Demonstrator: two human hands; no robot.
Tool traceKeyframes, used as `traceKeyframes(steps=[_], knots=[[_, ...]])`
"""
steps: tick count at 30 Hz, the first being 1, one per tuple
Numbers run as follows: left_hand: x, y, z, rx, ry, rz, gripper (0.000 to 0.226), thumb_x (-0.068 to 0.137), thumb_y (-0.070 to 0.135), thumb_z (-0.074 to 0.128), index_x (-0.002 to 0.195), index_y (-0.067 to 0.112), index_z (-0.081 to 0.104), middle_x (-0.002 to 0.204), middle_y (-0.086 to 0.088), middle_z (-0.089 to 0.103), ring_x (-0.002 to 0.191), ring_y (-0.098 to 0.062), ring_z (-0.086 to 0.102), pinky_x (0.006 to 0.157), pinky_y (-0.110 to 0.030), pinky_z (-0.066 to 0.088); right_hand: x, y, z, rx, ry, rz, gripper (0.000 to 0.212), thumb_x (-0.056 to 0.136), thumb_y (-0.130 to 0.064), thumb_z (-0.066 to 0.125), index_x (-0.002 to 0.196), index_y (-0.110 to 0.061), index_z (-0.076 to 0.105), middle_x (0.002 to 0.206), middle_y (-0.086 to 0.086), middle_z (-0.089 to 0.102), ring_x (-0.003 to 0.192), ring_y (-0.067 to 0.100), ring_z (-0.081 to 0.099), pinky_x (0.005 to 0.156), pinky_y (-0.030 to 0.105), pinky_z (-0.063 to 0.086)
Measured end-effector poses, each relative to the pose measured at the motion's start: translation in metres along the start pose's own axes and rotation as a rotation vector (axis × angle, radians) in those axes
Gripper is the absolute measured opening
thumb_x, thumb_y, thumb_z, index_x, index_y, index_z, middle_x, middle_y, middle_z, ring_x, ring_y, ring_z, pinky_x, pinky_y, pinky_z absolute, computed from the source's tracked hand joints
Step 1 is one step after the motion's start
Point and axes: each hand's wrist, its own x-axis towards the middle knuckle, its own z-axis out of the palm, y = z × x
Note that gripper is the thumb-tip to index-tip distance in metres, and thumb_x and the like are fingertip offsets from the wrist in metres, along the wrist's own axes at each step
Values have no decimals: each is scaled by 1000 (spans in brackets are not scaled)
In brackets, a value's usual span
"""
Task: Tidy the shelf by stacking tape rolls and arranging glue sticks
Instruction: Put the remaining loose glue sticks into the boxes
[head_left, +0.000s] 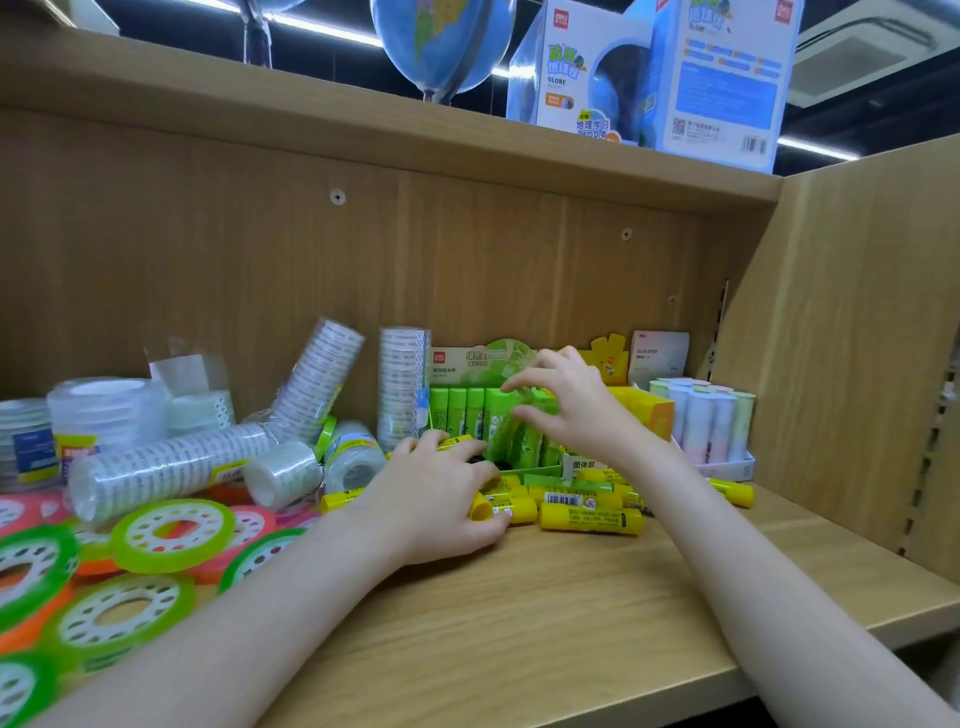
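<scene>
Right hand (574, 410): raised over the green glue box (467, 415); fingers spread and bent, a blurred green stick (506, 439) appears to be pinched or steadied, tilted. Exact grip can't be told through motion blur. Prob. held so for slotting upright beside the sticks already in rows.
Left hand (441, 499): laid palm-down on loose yellow glue sticks (589, 517), fingers curled round one (501, 512) near the box front. Judged as gathering the next stick while the other is seated.
Yellow sticks: scattered flat on shelf board (571, 623), in front of the boxes, touching each other; not yet arranged.
Pastel sticks (706, 421): upright in tray at right, seemingly in order.
Clear tape sleeves (171, 467): one flat, one leaning, one upright by the back; unstacked.
Coloured tape rolls (171, 535): overlapping flat at left edge, not yet stacked.
</scene>
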Motion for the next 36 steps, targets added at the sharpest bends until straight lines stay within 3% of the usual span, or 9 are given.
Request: traceKeyframes(steps=[7, 14, 17, 19, 21, 24, 29, 33, 36], knots=[[-1, 1, -1, 2, -8, 0, 55, 89, 58, 37, 137, 31, 39, 152, 8, 24, 136, -27, 22, 109, -39, 23, 1, -1, 2, -17, -2, -3, 22, 87, -29, 62, 106, -18, 59, 108, -5, 58, 114, 16, 36, 96, 35, 24], [-2, 2, -1, 14, -2, -5, 55, 90, 58, 37, 137, 31, 40, 152, 8, 25, 135, -27, 23, 109, -39, 23, 10, -6, 14, -186, -73, 14, 31, 97, -27, 45, 125, -22, 58, 127, -4, 46, 125, 17, 29, 107, 40, 19], [-1, 2, -1, 10, -6, -2, 54, 90, 58, 36, 137, 31, 40, 151, 10, 25, 136, -27, 23, 109, -38, 23, 2, 3, 12, 26, -44, 54, 37, 97, -21, 44, 133, -26, 50, 129, -3, 49, 125, 17, 37, 109, 41, 23], [-1, 1, -1, 9, -7, 0, 55, 90, 58, 36, 138, 32, 39, 151, 11, 25, 136, -26, 23, 109, -37, 22, -4, 20, -1, 270, 110, 115, 42, 96, -15, 48, 137, -24, 45, 128, -2, 54, 122, 15, 44, 107, 37, 30], [-1, 1, -1, 12, -13, 5, 55, 90, 59, 36, 138, 32, 39, 150, 12, 26, 135, -25, 23, 109, -37, 22, -11, 39, -17, 270, 171, 198, 39, 94, -11, 50, 133, -19, 50, 125, 0, 58, 117, 16, 50, 103, 32, 35], [-1, 1, -2, 19, -22, 13, 56, 90, 59, 35, 138, 31, 38, 150, 12, 27, 135, -25, 24, 109, -37, 22, -16, 51, -25, 33, -32, 292, 24, 94, -12, 51, 112, -16, 67, 122, 5, 62, 101, 19, 58, 88, 30, 42], [-1, 1, -4, 21, -35, 14, 55, 90, 59, 35, 138, 32, 38, 149, 12, 28, 135, -24, 24, 109, -37, 21, -13, 40, -12, -73, -530, 315, 41, 93, -9, 45, 129, -25, 54, 129, 4, 53, 98, 19, 59, 84, 31, 46], [0, 1, -3, 17, -32, 19, 55, 90, 59, 36, 138, 31, 37, 150, 12, 27, 135, -24, 24, 109, -37, 21, -9, 45, -12, -62, -524, 319, 35, 91, -10, 53, 123, -23, 57, 124, 1, 54, 99, 16, 54, 77, 26, 43], [1, 1, -3, 17, -38, 19, 58, 88, 63, 33, 138, 32, 37, 149, 14, 28, 135, -24, 24, 108, -37, 21, 4, 48, -12, -164, -542, 351, 33, 85, -21, 66, 118, -19, 61, 117, 4, 57, 104, 24, 56, 80, 32, 49]])
